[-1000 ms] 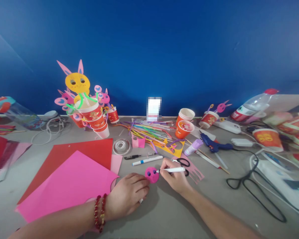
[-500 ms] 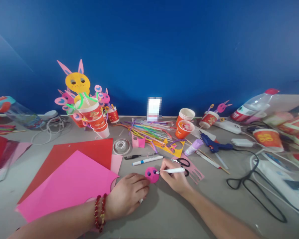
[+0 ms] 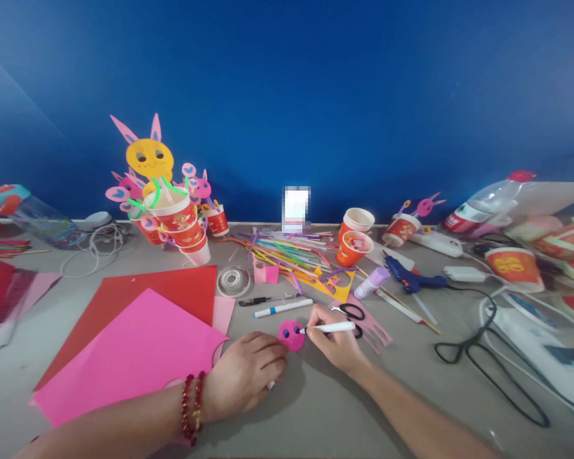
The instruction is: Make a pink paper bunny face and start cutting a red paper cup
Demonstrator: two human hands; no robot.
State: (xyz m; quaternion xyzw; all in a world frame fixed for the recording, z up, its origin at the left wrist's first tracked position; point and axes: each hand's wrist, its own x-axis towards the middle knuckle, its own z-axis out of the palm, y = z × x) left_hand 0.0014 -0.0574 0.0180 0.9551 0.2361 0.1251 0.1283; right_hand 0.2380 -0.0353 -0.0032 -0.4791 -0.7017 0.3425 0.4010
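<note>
A small round pink paper face point(image 3: 291, 336) with two purple eyes lies on the grey table in front of me. My left hand point(image 3: 249, 373) is curled at its left edge, fingertips pressing it to the table. A small white piece, perhaps a marker cap, pokes out under the lower fingers of that hand. Pinched in my right hand point(image 3: 335, 344) is a white marker point(image 3: 332, 327), its dark tip touching the right eye. Beyond the face lie a white and blue marker point(image 3: 283, 308) and a black pen point(image 3: 261, 301). Scissors point(image 3: 353, 312) sit just past my right hand.
Pink paper point(image 3: 138, 357) and red paper point(image 3: 162, 287) cover the left. Decorated cups point(image 3: 176, 220) stand behind. Pipe cleaners point(image 3: 287, 252) lie at the back middle. On the right are a glue stick point(image 3: 372, 282), a blue glue gun point(image 3: 406, 274) and a black cord point(image 3: 495, 338).
</note>
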